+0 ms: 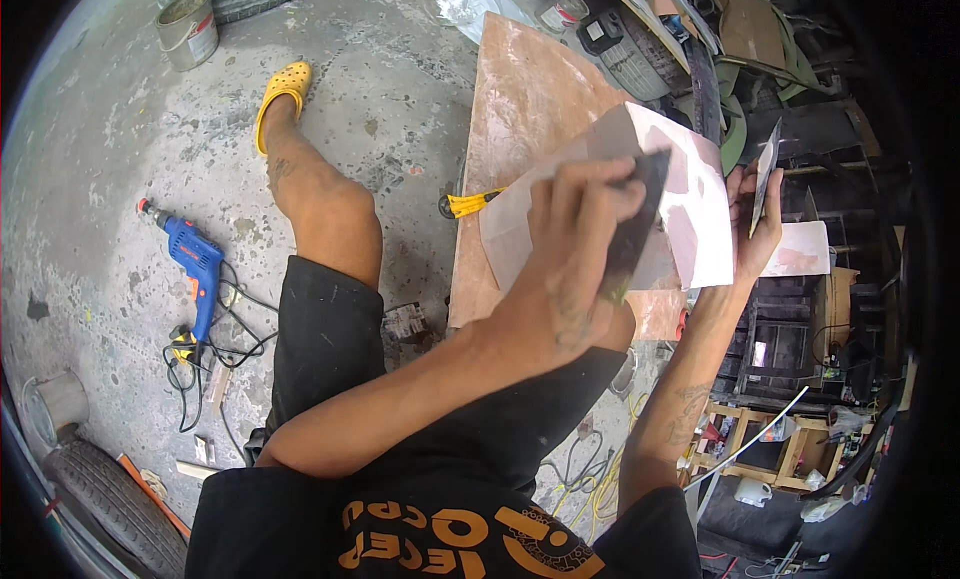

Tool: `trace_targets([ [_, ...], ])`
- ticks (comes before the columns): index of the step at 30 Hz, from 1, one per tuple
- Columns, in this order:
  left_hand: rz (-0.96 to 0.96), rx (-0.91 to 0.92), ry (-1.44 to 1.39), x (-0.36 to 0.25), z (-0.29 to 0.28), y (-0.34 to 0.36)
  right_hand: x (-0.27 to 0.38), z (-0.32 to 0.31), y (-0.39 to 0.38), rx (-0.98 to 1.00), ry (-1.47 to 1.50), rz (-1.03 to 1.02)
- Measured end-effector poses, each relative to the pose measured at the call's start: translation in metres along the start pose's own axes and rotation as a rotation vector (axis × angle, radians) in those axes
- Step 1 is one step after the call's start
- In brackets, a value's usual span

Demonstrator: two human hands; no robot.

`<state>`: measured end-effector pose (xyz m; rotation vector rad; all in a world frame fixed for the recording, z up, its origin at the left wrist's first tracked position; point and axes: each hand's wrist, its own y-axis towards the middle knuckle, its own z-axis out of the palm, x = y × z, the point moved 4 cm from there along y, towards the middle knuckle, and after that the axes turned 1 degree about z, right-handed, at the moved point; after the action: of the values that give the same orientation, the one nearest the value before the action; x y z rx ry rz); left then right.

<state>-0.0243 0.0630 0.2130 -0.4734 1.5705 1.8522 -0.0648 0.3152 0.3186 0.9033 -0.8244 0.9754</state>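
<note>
My left hand [575,239] is closed around a dark flat spreader [642,209], tilted upright over a curved white and grey panel [705,204]. Pinkish filler patches mark the panel's surface. Whether the spreader's edge touches the panel, I cannot tell. At the panel's right edge my right hand [752,229] grips a thin grey spreader blade [765,184] smeared with light paste. Part of that hand is hidden behind the panel. Beneath the panel lies a brown wooden board [520,94].
A blue corded drill [195,259] lies on the stained concrete floor [130,129] at left. Tins [187,34] and tyres [115,494] stand around. A yellow-handled item [470,205] rests on the board. Another pale piece [797,249] and a wooden frame [765,444] are at right.
</note>
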Motion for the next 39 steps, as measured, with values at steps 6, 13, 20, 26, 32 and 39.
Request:
trace_targets([
  [6,-0.044,-0.015,-0.030,-0.010,-0.018,-0.013,0.002,-0.002,0.000,-0.040,0.039,0.019],
  [13,-0.121,-0.064,-0.016,-0.003,-0.010,0.004,-0.001,-0.008,0.002,0.025,0.028,0.019],
  [20,-0.044,-0.105,0.034,-0.011,0.017,-0.007,-0.004,-0.011,0.009,-0.040,0.043,-0.002],
  [26,-0.032,-0.118,0.093,-0.028,0.037,-0.022,-0.002,-0.019,0.015,0.017,0.077,0.025],
  [32,-0.075,-0.072,0.080,-0.042,0.052,-0.043,-0.005,-0.021,0.020,-0.016,0.091,0.035],
  [39,-0.036,0.066,-0.008,-0.064,0.042,-0.075,-0.003,-0.032,0.029,-0.008,0.168,0.101],
])
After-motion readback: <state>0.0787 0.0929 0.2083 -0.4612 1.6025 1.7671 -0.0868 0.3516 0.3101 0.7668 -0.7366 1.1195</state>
